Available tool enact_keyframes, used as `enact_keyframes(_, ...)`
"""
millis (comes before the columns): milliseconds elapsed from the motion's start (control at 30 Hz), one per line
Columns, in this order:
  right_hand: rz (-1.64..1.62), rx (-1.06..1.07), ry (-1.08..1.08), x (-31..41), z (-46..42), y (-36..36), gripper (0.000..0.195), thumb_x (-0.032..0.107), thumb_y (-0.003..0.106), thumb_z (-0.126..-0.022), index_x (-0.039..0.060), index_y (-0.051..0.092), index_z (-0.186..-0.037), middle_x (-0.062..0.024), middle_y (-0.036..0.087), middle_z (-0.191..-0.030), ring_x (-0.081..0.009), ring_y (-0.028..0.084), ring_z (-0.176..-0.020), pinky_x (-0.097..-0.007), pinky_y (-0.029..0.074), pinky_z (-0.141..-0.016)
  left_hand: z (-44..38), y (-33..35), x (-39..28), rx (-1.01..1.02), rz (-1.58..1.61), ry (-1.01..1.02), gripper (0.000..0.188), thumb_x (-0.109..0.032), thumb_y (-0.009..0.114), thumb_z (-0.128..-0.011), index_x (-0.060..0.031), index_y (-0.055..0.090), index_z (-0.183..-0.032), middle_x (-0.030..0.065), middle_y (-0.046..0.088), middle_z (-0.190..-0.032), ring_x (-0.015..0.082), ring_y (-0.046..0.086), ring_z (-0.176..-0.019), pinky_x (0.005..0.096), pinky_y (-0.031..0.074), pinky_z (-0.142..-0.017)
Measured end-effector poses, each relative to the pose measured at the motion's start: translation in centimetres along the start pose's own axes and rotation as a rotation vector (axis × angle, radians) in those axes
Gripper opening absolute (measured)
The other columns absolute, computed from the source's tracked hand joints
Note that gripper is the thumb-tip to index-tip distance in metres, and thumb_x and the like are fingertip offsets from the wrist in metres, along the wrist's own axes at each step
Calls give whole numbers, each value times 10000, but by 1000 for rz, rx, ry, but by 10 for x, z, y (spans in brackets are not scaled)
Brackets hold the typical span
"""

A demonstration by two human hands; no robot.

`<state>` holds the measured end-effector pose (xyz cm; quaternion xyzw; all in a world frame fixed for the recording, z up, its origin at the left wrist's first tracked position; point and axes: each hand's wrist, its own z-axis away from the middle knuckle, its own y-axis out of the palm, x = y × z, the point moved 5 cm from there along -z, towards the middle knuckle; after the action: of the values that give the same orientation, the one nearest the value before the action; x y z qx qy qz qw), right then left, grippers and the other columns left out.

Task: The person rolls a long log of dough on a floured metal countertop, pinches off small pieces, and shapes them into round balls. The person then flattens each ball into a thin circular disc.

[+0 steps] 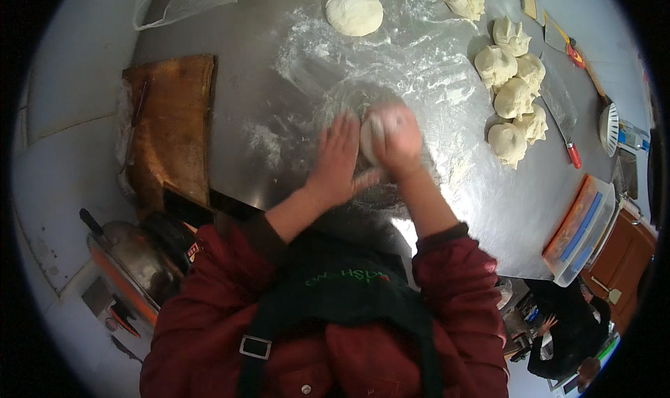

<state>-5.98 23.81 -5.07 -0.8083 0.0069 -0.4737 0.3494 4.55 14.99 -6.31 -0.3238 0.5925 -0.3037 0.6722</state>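
A piece of dough (367,140) lies on the floured metal worktop (251,110) in front of me. My right hand (399,136) is curled over its right side, blurred by motion. On the dough's left, my left hand (336,160) is held flat with fingers extended and thumb apart; whether it touches the dough is hard to tell. Farther back rests a smooth round disc of dough (355,12). Several rough dough lumps (514,98) are clustered to the right, and another lump (463,0) sits behind them. Loose flour (450,84) is smeared across the middle.
At left stands a wooden board (170,126), above a metal pan (138,262). A clear plastic bag (191,0) lies at the back left. Along the right are a red-handled knife (561,110), a scraper (556,34) and a plastic container (581,230). Another person (565,325) is at lower right.
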Motion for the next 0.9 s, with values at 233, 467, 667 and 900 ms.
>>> enact_keyframes(233,-262,-68,191,24,-21,-33,261,216,569,-908,34,632,-1084,-149,654,-1067,-380,583,-1024,-444,421,-959,-17,18,-20,21,29,49,959,-548,566,-875,47,113,-1475,290,169,-1516,456,117,-1426,587,75,-1135)
enact_keyframes(467,-337,134,446,-16,-13,-31,213,195,560,-888,36,625,-1013,-143,652,-1008,-340,593,-997,-439,429,-916,-45,-5,-17,10,-112,69,1066,-601,610,-806,64,112,-1476,280,127,-1539,439,85,-1441,564,77,-1148)
enact_keyframes(667,-97,119,214,-11,77,-51,607,219,603,-874,8,394,-1403,-240,352,-1472,-405,337,-1366,-451,275,-1128,-13,21,-48,40,200,254,892,-288,758,-740,-33,280,-1448,204,269,-1507,395,261,-1391,526,204,-1140)
enact_keyframes(900,-316,-164,515,1,128,-104,542,90,640,-845,8,472,-1355,-204,496,-1368,-340,460,-1281,-398,336,-1086,-44,-3,-94,101,71,407,734,-218,803,-652,-57,510,-1306,158,484,-1307,360,482,-1184,440,396,-1018)
